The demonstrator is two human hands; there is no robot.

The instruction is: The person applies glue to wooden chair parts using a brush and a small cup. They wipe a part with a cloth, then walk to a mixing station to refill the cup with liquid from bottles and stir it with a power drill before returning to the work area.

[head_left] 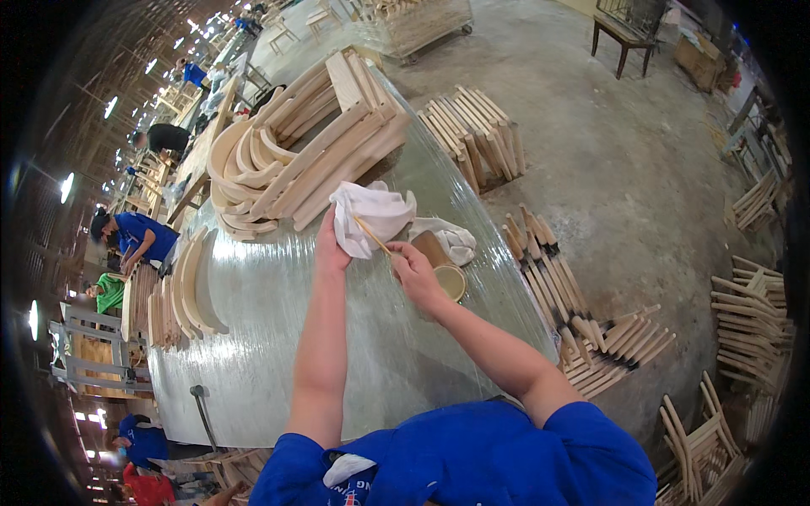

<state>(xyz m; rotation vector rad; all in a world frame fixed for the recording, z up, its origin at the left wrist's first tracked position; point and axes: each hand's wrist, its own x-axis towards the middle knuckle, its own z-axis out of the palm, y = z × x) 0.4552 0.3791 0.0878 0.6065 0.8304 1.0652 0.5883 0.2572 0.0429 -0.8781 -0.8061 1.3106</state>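
Note:
My left hand (330,246) is closed around a bunched white cloth (377,211) above the table. A thin wooden stick (372,235) is pinched in my right hand (413,271), its far end against the cloth. Just beyond my right hand stands a small round tub (452,282) with a pale rim, partly covered by the hand. A second crumpled white cloth (456,241) lies near it, beside a flat brown piece (431,250) whose kind I cannot make out.
The table (253,337) has a shiny plastic-like cover. Curved wooden chair frames (321,126) are piled at its far side, curved slats (190,291) at its left. Bundled wooden legs (557,287) and stacked parts (477,135) sit past its right edge. A person in blue (145,236) works to the left.

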